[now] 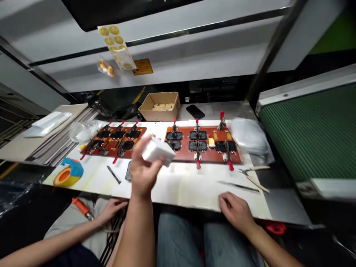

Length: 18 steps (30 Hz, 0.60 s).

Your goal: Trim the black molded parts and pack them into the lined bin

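Note:
My left hand (pixel 144 167) is raised over the middle of the table, its fingers wrapped round a white block-shaped object (pixel 158 150), slightly blurred. Behind it lie two reddish-brown fixture boards, one on the left (pixel 112 142) and one on the right (pixel 185 150), both bearing black parts under red-handled clamps. A dark flat piece (pixel 128 172) is partly hidden by my left hand. At the table's front edge rests my right hand (pixel 235 209), fingers curled; whether anything is inside them is hidden. Beyond it lie a thin blade-like tool (pixel 240 186) and pliers (pixel 256 178).
A tape roll (pixel 68 174) and a black pen-like tool (pixel 114 174) lie at left. Behind are a cardboard box (pixel 160 107) and a phone (pixel 195 111). Plastic bags (pixel 250 139) lie right, near a green conveyor (pixel 314 129). Another person's hand (pixel 112 209) is lower left.

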Motion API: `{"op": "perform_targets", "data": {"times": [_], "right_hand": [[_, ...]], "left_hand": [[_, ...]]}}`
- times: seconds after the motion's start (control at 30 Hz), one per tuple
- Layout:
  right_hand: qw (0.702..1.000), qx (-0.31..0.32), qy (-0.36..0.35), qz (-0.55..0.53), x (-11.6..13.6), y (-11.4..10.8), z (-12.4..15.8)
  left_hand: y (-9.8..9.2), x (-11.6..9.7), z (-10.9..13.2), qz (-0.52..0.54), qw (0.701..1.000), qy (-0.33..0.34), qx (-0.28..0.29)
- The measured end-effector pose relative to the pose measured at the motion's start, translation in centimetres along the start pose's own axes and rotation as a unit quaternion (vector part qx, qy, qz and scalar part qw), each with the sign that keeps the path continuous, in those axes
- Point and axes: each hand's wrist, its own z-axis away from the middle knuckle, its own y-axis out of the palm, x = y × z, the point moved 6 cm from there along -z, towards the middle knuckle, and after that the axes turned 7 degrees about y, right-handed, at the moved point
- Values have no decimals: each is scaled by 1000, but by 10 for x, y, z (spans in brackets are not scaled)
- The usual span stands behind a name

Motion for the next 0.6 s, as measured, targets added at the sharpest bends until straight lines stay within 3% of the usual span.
{"op": "perform_targets", "data": {"times": [0.1,0.17,0.27,0.37,0.43,0.5,0.6], "right_hand": [[1000,10,-24,6,3,2,13],[999,-1,-36,22,6,0,11],[998,-1,-62,26,22,-8,14],[993,31,-111,16,52,-9,42],[989,73,-129,-22,72,5,73],[986,115,-101,-66,80,31,108],[979,193,-20,-56,62,75,162]], "left_hand": [[19,3,110,-119,985,-103,65],[33,12,153,-125,981,-129,72],[42,13,174,-111,982,-145,39],[41,-7,193,-65,983,-173,5],[42,-20,228,-22,976,-215,-11],[45,-25,283,18,959,-280,-32],[53,-19,376,84,910,-401,-62]]}}
